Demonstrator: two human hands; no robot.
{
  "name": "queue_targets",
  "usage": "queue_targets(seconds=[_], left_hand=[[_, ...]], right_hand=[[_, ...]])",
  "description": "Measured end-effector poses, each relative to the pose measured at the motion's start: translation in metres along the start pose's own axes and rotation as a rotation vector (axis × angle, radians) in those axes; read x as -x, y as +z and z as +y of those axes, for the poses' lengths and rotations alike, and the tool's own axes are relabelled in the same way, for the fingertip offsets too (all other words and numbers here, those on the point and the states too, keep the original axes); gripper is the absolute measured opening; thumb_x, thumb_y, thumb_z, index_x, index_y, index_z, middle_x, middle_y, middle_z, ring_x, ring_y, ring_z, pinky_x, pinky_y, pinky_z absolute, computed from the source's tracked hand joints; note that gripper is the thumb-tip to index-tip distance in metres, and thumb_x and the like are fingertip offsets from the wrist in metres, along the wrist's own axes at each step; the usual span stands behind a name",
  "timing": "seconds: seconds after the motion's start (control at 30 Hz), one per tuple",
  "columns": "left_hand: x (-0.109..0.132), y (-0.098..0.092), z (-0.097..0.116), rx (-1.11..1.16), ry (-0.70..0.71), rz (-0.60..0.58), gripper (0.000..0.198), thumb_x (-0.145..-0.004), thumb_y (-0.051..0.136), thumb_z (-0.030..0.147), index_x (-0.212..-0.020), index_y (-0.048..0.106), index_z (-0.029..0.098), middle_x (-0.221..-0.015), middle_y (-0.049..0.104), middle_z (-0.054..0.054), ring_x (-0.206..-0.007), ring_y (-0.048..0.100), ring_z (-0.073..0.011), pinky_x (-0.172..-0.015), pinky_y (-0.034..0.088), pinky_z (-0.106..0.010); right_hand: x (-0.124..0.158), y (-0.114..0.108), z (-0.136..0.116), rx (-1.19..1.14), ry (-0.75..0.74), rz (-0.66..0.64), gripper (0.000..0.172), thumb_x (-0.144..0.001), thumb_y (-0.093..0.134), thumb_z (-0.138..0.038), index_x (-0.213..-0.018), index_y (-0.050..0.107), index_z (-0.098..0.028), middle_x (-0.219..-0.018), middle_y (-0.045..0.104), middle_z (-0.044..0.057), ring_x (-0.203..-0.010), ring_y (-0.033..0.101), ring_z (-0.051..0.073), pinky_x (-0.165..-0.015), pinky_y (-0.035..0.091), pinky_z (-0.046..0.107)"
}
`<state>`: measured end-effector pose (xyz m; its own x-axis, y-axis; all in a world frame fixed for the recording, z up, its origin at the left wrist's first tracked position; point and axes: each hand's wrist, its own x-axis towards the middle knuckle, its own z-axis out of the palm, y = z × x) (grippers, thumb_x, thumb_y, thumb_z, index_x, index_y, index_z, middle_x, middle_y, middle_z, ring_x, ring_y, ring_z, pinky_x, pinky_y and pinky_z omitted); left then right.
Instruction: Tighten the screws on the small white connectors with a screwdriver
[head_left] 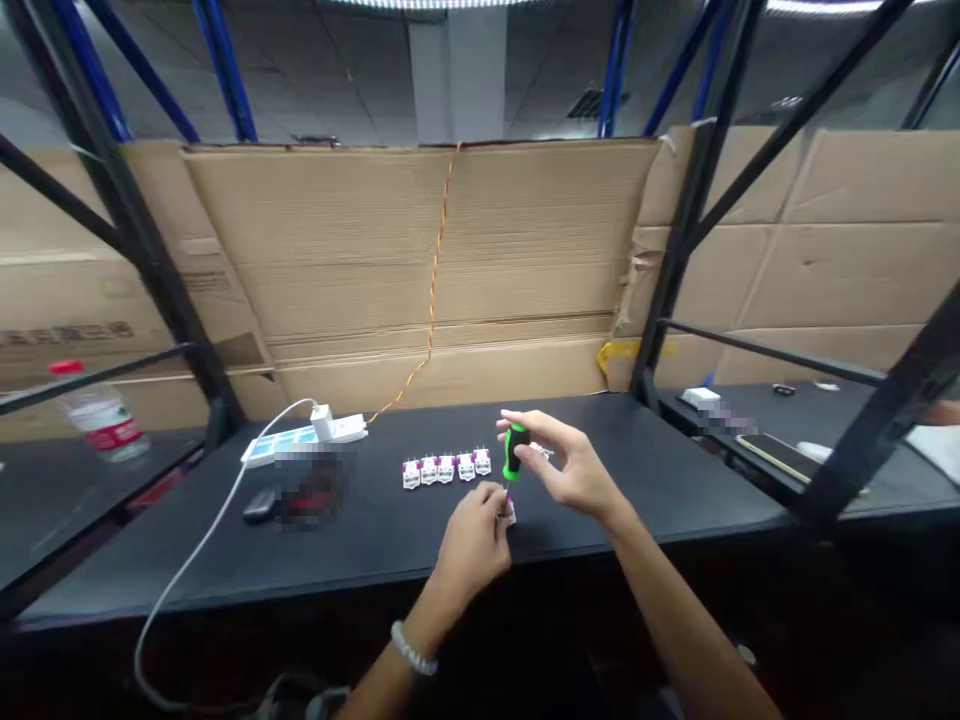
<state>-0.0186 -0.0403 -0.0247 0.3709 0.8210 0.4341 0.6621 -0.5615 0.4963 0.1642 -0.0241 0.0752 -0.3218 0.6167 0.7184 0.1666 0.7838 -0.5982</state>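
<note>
Beaded bracelet, left grip pinching white piece, right grip pinching screwdriver — bottle label unreadable

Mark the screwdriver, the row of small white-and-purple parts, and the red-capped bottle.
Screwdriver [514,454], head view: on its black-and-green handle.
Row of small white-and-purple parts [446,468], head view: on the middle part.
Red-capped bottle [112,430], head view: on its label.
</note>
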Motion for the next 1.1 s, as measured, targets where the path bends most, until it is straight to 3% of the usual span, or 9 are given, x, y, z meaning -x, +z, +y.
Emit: queue_targets(seconds=[0.13, 0.3, 0.4, 0.47, 0.63, 0.8, 0.87, 1.0, 1.1], left_hand=[[0.0006, 0.0018, -0.0007, -0.002, -0.009, 0.015, 0.020, -0.088, 0.052, 0.003, -0.094, 0.059, 0.021, -0.110, 0.067, -0.008, -0.101, 0.066, -0.0246, -0.094, 0.055, -0.039], [0.0018, 0.0058, -0.0050, -0.011, 0.005, 0.017, 0.021, -0.090, 0.051, 0.004, -0.097, 0.059, 0.022, -0.112, 0.067, -0.009, -0.101, 0.066, -0.0243, -0.093, 0.055, -0.037], [0.0017, 0.0057, -0.0066, -0.009, 0.013, 0.019, 0.020, -0.089, 0.051, 0.004, -0.095, 0.058, 0.022, -0.111, 0.066, -0.008, -0.102, 0.065, -0.0246, -0.094, 0.054, -0.038], [0.0011, 0.0051, -0.0072, -0.010, 0.012, 0.012, 0.020, -0.089, 0.051, 0.003, -0.095, 0.058, 0.021, -0.109, 0.066, -0.008, -0.101, 0.065, -0.0247, -0.093, 0.054, -0.039], [-0.0006, 0.0040, -0.0073, -0.018, 0.006, -0.010, 0.019, -0.091, 0.050, 0.005, -0.097, 0.057, 0.022, -0.111, 0.066, -0.009, -0.101, 0.064, -0.0249, -0.093, 0.054, -0.039], [-0.0010, 0.0036, -0.0067, -0.020, 0.005, -0.009, 0.020, -0.089, 0.051, 0.003, -0.094, 0.057, 0.022, -0.108, 0.065, -0.008, -0.100, 0.064, -0.0250, -0.092, 0.054, -0.038], [-0.0012, 0.0029, -0.0064, -0.015, -0.005, -0.012, 0.020, -0.089, 0.051, 0.004, -0.096, 0.057, 0.022, -0.110, 0.066, -0.008, -0.102, 0.064, -0.0256, -0.093, 0.054, -0.039], [-0.0017, 0.0018, -0.0071, -0.003, -0.011, -0.025, 0.020, -0.090, 0.051, 0.004, -0.098, 0.058, 0.022, -0.110, 0.066, -0.009, -0.103, 0.065, -0.0260, -0.094, 0.054, -0.039], [-0.0021, 0.0016, -0.0077, 0.006, -0.004, -0.019, 0.021, -0.089, 0.051, 0.003, -0.095, 0.057, 0.022, -0.109, 0.066, -0.008, -0.101, 0.065, -0.0252, -0.094, 0.053, -0.039]], right_hand=[[-0.0006, 0.0011, -0.0017, 0.191, -0.034, 0.110, 0.032, -0.093, 0.077, -0.030, -0.125, 0.075, -0.026, -0.102, 0.069, 0.006, -0.082, 0.063, 0.019, -0.076, 0.056, 0.034], [0.0008, 0.0006, -0.0035, 0.023, -0.002, 0.001, 0.040, -0.105, 0.056, -0.025, -0.144, 0.064, -0.028, -0.127, 0.069, 0.010, -0.110, 0.069, 0.023, -0.094, 0.058, 0.038], [-0.0007, 0.0025, -0.0035, 0.073, 0.008, 0.058, 0.031, -0.097, 0.072, -0.032, -0.128, 0.074, -0.026, -0.109, 0.071, 0.007, -0.089, 0.068, 0.020, -0.081, 0.058, 0.034], [-0.0021, 0.0035, -0.0035, 0.172, -0.007, 0.115, 0.033, -0.090, 0.082, -0.035, -0.121, 0.077, -0.025, -0.101, 0.069, 0.006, -0.080, 0.063, 0.019, -0.075, 0.057, 0.033], [-0.0032, 0.0045, -0.0027, 0.063, -0.009, 0.006, 0.044, -0.101, 0.062, -0.027, -0.145, 0.064, -0.027, -0.123, 0.070, 0.010, -0.105, 0.067, 0.023, -0.092, 0.058, 0.039], [-0.0059, 0.0070, -0.0024, 0.141, 0.019, 0.112, 0.031, -0.091, 0.079, -0.032, -0.121, 0.077, -0.025, -0.101, 0.069, 0.006, -0.083, 0.063, 0.018, -0.074, 0.055, 0.032], [-0.0070, 0.0067, -0.0036, 0.167, -0.004, 0.102, 0.035, -0.092, 0.077, -0.031, -0.127, 0.075, -0.025, -0.105, 0.069, 0.007, -0.089, 0.064, 0.020, -0.078, 0.055, 0.033], [-0.0077, 0.0059, -0.0045, -0.005, -0.019, -0.013, 0.043, -0.101, 0.059, -0.022, -0.143, 0.065, -0.026, -0.127, 0.070, 0.010, -0.108, 0.068, 0.022, -0.093, 0.057, 0.037], [-0.0088, 0.0067, -0.0046, 0.067, 0.003, 0.043, 0.032, -0.096, 0.072, -0.026, -0.127, 0.075, -0.025, -0.110, 0.072, 0.007, -0.095, 0.068, 0.020, -0.084, 0.057, 0.034]])
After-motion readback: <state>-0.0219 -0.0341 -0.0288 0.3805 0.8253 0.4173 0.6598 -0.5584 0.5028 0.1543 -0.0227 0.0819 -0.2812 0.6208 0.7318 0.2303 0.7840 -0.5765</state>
